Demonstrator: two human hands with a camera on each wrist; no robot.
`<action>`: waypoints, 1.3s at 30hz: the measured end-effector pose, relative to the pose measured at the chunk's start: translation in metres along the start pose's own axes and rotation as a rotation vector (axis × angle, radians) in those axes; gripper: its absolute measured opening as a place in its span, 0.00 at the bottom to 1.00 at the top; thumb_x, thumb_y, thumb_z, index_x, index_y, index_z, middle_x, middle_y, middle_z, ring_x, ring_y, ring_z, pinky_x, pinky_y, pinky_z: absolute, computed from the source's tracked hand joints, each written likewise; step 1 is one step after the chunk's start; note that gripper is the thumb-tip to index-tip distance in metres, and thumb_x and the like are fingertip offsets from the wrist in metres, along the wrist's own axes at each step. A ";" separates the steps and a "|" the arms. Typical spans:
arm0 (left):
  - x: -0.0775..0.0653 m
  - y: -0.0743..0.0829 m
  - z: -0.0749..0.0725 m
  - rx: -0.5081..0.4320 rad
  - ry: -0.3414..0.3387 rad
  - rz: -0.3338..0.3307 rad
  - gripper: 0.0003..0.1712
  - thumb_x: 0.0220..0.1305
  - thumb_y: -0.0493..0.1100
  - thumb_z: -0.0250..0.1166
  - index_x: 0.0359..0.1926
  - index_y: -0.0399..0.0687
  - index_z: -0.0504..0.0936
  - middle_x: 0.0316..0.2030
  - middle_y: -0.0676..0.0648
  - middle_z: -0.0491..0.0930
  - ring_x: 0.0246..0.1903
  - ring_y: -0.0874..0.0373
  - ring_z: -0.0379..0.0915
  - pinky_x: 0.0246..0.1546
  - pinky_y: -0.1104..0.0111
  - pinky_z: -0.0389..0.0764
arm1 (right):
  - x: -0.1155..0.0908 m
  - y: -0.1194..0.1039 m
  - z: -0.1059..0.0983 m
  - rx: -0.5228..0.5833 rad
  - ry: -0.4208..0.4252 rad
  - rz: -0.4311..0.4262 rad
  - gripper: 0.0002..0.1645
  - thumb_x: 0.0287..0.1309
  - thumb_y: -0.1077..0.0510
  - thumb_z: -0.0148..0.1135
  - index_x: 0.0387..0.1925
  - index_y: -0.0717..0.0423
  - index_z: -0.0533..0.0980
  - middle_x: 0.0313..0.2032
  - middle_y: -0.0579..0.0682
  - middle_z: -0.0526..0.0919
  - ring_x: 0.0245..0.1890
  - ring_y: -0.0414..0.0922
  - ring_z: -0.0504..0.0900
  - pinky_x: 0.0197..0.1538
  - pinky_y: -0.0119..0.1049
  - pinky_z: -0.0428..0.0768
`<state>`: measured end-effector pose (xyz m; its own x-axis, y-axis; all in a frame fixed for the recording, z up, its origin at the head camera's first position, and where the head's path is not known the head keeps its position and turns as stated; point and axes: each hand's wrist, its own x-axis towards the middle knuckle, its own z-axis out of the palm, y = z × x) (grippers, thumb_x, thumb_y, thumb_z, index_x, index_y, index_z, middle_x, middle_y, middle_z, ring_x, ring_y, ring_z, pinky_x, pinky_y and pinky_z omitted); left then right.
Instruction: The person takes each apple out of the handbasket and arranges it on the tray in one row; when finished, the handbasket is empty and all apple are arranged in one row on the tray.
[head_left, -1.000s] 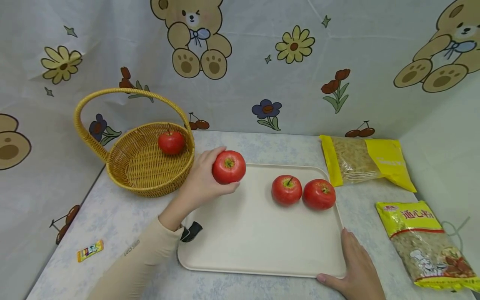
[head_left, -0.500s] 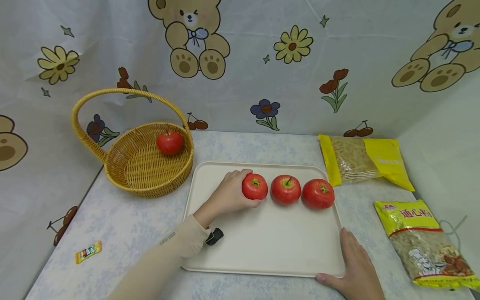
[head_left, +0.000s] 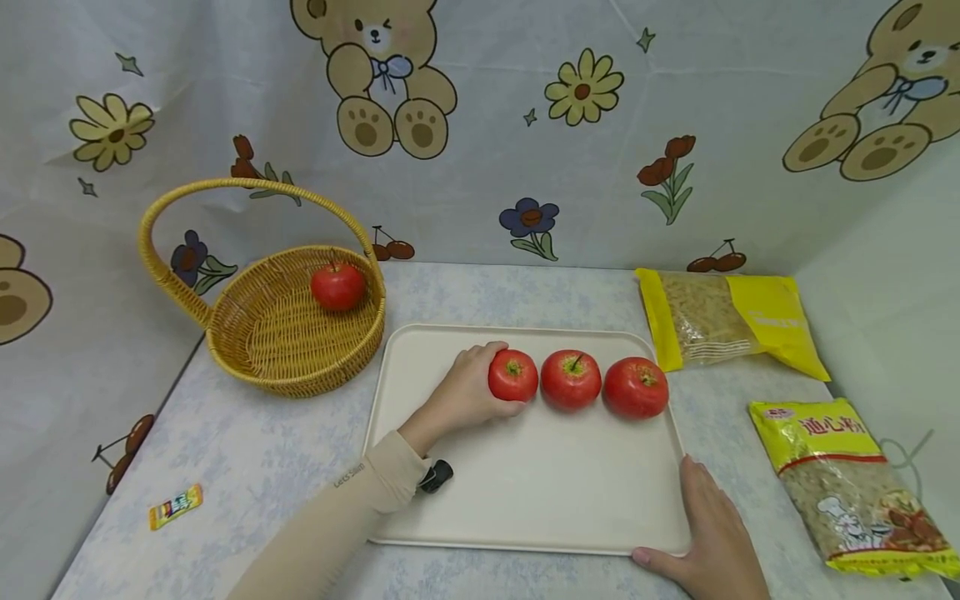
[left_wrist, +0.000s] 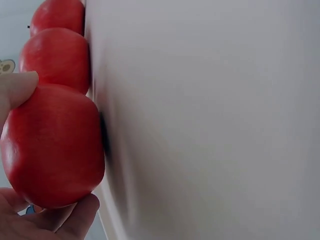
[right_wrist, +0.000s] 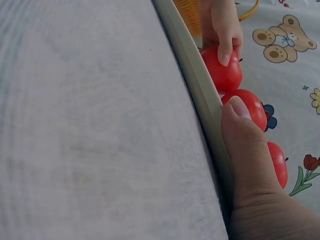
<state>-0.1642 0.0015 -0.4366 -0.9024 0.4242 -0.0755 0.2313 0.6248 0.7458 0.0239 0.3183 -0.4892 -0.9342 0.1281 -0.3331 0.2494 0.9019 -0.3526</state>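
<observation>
In the head view my left hand (head_left: 472, 387) grips a red apple (head_left: 513, 375) from its left side, low over the cream tray (head_left: 525, 483). The left wrist view shows the thumb (left_wrist: 20, 87) on one side of this apple (left_wrist: 55, 147) and fingers on the other, with a dark gap between apple and tray. Two more apples stand in a row to its right, a middle apple (head_left: 571, 381) and a right-hand apple (head_left: 636, 388). My right hand (head_left: 716, 537) rests at the tray's front right corner, its thumb (right_wrist: 245, 145) along the rim.
A wicker basket (head_left: 300, 379) with a tall handle stands at the back left, one apple (head_left: 338, 287) inside. Yellow food bags, a back bag (head_left: 731, 321) and a front bag (head_left: 855, 492), lie right of the tray. A small wrapped candy (head_left: 176, 507) lies at the left.
My left hand has carried its apple rightward and down, from near the basket to beside the other two apples. The right hand has stayed at the tray's corner.
</observation>
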 end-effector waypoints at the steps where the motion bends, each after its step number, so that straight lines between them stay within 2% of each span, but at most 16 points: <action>1: 0.000 -0.001 0.001 -0.013 0.002 0.001 0.48 0.48 0.53 0.77 0.69 0.49 0.65 0.57 0.45 0.74 0.56 0.50 0.67 0.48 0.57 0.81 | 0.000 0.000 0.000 -0.001 0.002 -0.001 0.93 0.28 0.17 0.69 0.77 0.62 0.29 0.75 0.72 0.45 0.71 0.69 0.48 0.65 0.75 0.51; 5: -0.001 -0.006 0.004 -0.060 -0.003 -0.002 0.50 0.49 0.50 0.77 0.71 0.50 0.62 0.60 0.46 0.71 0.59 0.51 0.66 0.51 0.56 0.80 | 0.001 -0.001 -0.001 -0.007 -0.001 -0.008 0.93 0.28 0.16 0.68 0.77 0.62 0.29 0.74 0.72 0.46 0.71 0.70 0.48 0.66 0.75 0.51; 12: -0.007 -0.005 -0.002 -0.037 -0.018 -0.021 0.56 0.50 0.54 0.76 0.76 0.55 0.55 0.68 0.46 0.64 0.65 0.50 0.64 0.56 0.54 0.79 | 0.003 0.000 -0.002 -0.035 -0.040 0.030 0.94 0.27 0.15 0.67 0.76 0.62 0.27 0.74 0.73 0.44 0.70 0.71 0.49 0.65 0.75 0.51; 16: -0.017 0.000 -0.017 -0.021 -0.002 -0.004 0.58 0.49 0.56 0.78 0.77 0.57 0.55 0.71 0.47 0.61 0.69 0.50 0.59 0.63 0.51 0.73 | 0.004 0.001 -0.001 -0.047 -0.042 0.034 0.94 0.26 0.15 0.67 0.76 0.62 0.27 0.74 0.73 0.44 0.69 0.71 0.49 0.65 0.74 0.52; 20: -0.033 0.005 -0.043 -0.014 0.039 0.010 0.57 0.49 0.57 0.77 0.76 0.59 0.57 0.73 0.49 0.59 0.72 0.49 0.56 0.67 0.47 0.68 | 0.004 0.000 -0.001 -0.048 -0.052 0.035 0.94 0.26 0.15 0.67 0.76 0.62 0.27 0.74 0.73 0.43 0.70 0.71 0.49 0.66 0.74 0.51; 22: -0.042 0.004 -0.059 -0.013 0.080 0.017 0.53 0.51 0.57 0.77 0.75 0.60 0.60 0.71 0.49 0.63 0.70 0.47 0.60 0.65 0.47 0.70 | 0.005 0.000 -0.002 -0.045 -0.061 0.040 0.94 0.26 0.15 0.67 0.76 0.63 0.27 0.74 0.73 0.42 0.70 0.71 0.48 0.66 0.74 0.50; 25: -0.053 -0.003 -0.085 -0.018 0.176 0.013 0.46 0.53 0.57 0.75 0.71 0.58 0.66 0.65 0.47 0.68 0.64 0.46 0.66 0.61 0.50 0.74 | 0.006 0.000 -0.002 -0.044 -0.069 0.049 0.94 0.26 0.15 0.67 0.76 0.62 0.26 0.75 0.73 0.41 0.70 0.71 0.47 0.66 0.74 0.49; 30: -0.062 -0.031 -0.123 -0.026 0.378 -0.035 0.37 0.58 0.52 0.73 0.66 0.50 0.70 0.57 0.42 0.72 0.53 0.44 0.70 0.55 0.51 0.76 | 0.005 0.000 -0.002 -0.041 -0.067 0.054 0.95 0.24 0.14 0.67 0.76 0.61 0.26 0.75 0.72 0.41 0.71 0.71 0.47 0.67 0.73 0.49; 35: -0.056 -0.060 -0.151 -0.027 0.553 -0.096 0.41 0.59 0.50 0.72 0.69 0.44 0.65 0.58 0.34 0.69 0.54 0.38 0.69 0.55 0.48 0.74 | 0.006 0.001 -0.001 -0.026 -0.070 0.048 0.95 0.26 0.15 0.68 0.76 0.63 0.27 0.75 0.73 0.42 0.71 0.71 0.47 0.67 0.74 0.47; 39: -0.046 -0.077 -0.164 -0.045 0.609 -0.191 0.46 0.59 0.54 0.70 0.73 0.46 0.60 0.64 0.33 0.63 0.59 0.38 0.65 0.56 0.44 0.73 | 0.007 0.001 0.000 -0.017 -0.075 0.050 0.94 0.26 0.16 0.68 0.76 0.63 0.27 0.74 0.73 0.42 0.71 0.71 0.46 0.66 0.74 0.47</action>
<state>-0.1996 -0.1735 -0.3818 -0.9742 -0.1485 0.1702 0.0426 0.6191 0.7841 0.0180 0.3202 -0.4913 -0.8987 0.1421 -0.4149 0.2900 0.9022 -0.3192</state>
